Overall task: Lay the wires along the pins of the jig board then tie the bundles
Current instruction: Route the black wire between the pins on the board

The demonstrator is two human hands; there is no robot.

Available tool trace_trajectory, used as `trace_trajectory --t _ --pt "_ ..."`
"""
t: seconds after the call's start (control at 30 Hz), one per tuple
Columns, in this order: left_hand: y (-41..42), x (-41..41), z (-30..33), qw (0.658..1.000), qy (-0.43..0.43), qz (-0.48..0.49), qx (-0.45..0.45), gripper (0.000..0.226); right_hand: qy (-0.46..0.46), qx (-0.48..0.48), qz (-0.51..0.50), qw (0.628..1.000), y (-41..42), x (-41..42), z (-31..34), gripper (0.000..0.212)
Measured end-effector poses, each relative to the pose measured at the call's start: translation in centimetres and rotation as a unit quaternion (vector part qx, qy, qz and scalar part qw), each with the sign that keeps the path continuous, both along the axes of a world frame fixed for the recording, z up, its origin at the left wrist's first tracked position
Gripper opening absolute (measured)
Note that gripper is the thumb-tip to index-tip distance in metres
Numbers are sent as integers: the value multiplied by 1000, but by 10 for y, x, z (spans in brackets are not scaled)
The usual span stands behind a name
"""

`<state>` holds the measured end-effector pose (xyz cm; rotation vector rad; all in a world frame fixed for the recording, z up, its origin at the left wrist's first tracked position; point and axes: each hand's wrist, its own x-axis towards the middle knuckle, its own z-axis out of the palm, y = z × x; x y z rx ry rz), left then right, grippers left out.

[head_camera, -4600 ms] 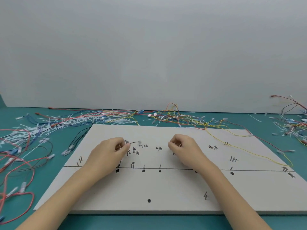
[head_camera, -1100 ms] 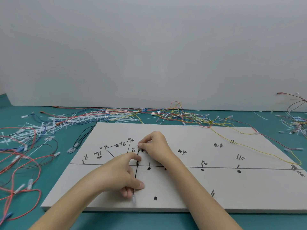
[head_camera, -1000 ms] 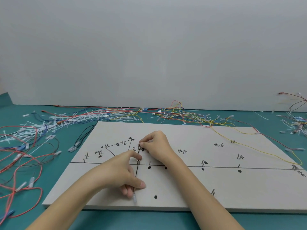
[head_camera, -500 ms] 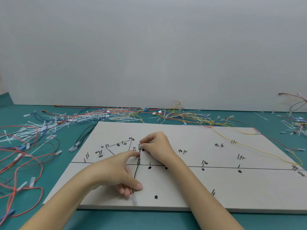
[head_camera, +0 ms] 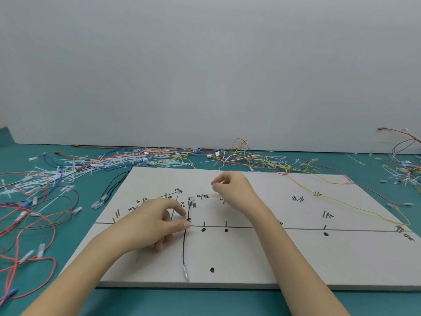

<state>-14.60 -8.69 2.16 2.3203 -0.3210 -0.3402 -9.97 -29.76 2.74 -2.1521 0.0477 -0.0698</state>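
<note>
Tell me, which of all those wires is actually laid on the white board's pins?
The short black wire beside the left hand, running from the pins down toward the board's near edge. The yellow wire only drapes loosely across the right corner.

jig board [head_camera: 262, 256] white, black marks | laid wire [head_camera: 185, 242] black | table [head_camera: 45, 279] teal | wall [head_camera: 205, 65] grey

A plain pale grey wall [head_camera: 205, 65] rises behind a teal tabletop [head_camera: 205, 302], evenly lit.
</note>
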Motion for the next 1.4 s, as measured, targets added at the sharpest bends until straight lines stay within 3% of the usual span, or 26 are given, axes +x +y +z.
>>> trace_trajectory --t 0.13,0.33,0.63,0.83,1.4 --pt "-1 3 -7 993 -100 9 58 19 75 -230 10 970 -1 -9 -10 24" --pt "-5 1 -9 961 -195 14 196 31 57 -281 23 958 3 -11 -10 25" --pt "-25 -15 -11 897 -268 -24 351 18 -11 -258 38 965 -4 -10 -21 15" --pt "-29 -13 -18 879 -289 -44 376 17 -36 -226 57 972 -9 -8 -23 12" --pt "-23 -7 -18 891 -306 -73 327 14 -32 -157 99 982 -15 -2 -24 17"
